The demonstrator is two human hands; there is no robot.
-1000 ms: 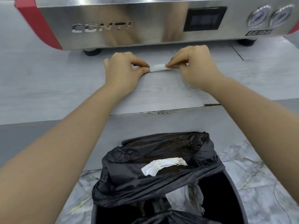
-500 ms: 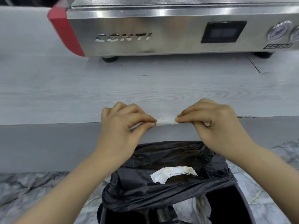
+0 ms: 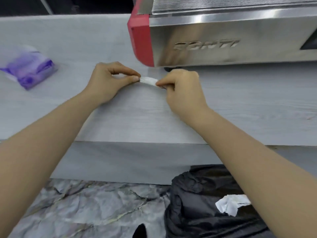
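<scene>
Strip of folded white tissue (image 3: 148, 80) sits over the grey wood-grain counter (image 3: 154, 121), with the left hand (image 3: 109, 83) and right hand (image 3: 183, 90) each pinching one end thumb-to-forefinger, likely to keep it taut for folding or tearing. It looks thin, soft and faintly textured; a glossy purple wipes packet (image 3: 29, 69) lies well left, a brushed-steel espresso machine (image 3: 214, 40) behind

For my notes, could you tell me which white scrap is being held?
The strip over the counter, pinched by left hand and right hand; the other scrap lies on the bin bag.
</scene>
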